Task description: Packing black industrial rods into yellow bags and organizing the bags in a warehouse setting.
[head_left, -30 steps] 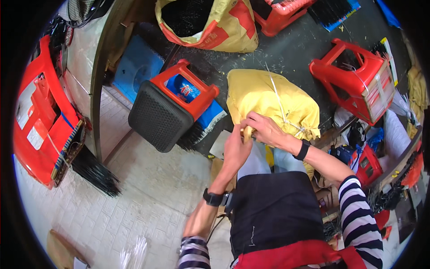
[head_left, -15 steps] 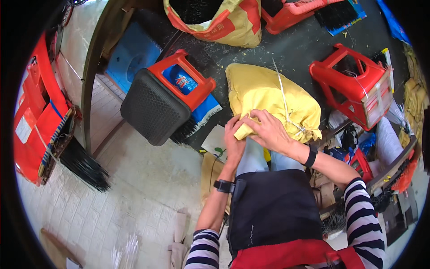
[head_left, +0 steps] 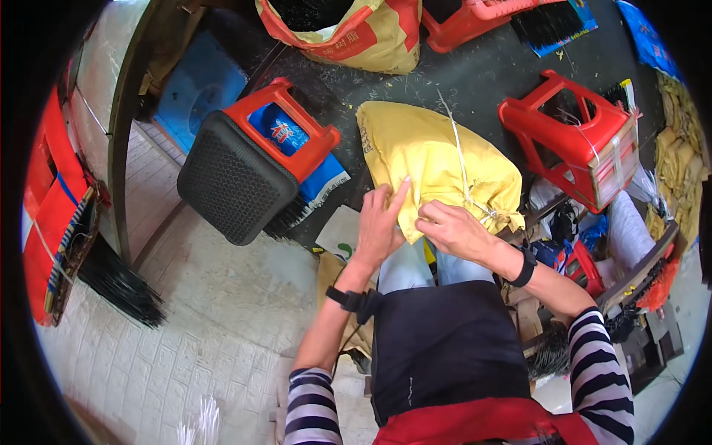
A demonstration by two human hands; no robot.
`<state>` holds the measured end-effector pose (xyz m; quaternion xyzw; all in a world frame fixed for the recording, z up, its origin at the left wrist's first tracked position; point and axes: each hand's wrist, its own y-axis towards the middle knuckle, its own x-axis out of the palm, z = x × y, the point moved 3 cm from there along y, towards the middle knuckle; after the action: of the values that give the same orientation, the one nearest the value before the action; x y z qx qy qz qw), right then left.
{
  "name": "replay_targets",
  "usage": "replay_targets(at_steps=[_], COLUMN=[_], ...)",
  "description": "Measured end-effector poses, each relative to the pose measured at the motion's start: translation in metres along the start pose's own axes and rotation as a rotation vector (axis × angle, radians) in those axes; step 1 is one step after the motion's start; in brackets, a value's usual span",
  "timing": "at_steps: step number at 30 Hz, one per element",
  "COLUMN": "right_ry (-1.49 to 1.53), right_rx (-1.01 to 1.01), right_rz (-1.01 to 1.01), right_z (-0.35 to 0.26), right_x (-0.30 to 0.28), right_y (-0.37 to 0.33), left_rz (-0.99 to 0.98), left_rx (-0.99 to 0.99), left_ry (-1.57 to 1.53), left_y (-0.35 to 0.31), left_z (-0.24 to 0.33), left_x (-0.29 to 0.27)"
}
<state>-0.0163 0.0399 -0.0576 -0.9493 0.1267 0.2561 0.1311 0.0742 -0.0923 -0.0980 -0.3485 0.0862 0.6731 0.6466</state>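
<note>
Left hand [head_left: 378, 228] has opened out; right hand [head_left: 458, 236] pinches the yellow sack [head_left: 423, 148], twelve o'clock from the black apron [head_left: 449, 341]. String [head_left: 463, 163] ties its four-o'clock end; its seven-o'clock corner looks loose.

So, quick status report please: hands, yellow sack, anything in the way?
Left hand and right hand both at yellow sack's near edge. White string across sack. Red stool off left, not blocking.

One tied sack [head_left: 419, 148], one open sack [head_left: 389, 46], two wristbands [head_left: 526, 268]
</note>
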Motion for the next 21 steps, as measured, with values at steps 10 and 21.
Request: replay_targets(at_steps=[10, 21], right_ry=[0.039, 0.035], right_rx=[-0.139, 0.699], right_rz=[-0.021, 0.429], right_z=[-0.018, 0.148], right_x=[-0.009, -0.051], right_y=[0.022, 0.012], left_rz=[-0.008, 0.337], left_rx=[0.075, -0.031], left_ry=[0.012, -0.057], left_y=[0.009, 0.008], left_z=[0.001, 0.009], left_x=[0.016, 0.036])
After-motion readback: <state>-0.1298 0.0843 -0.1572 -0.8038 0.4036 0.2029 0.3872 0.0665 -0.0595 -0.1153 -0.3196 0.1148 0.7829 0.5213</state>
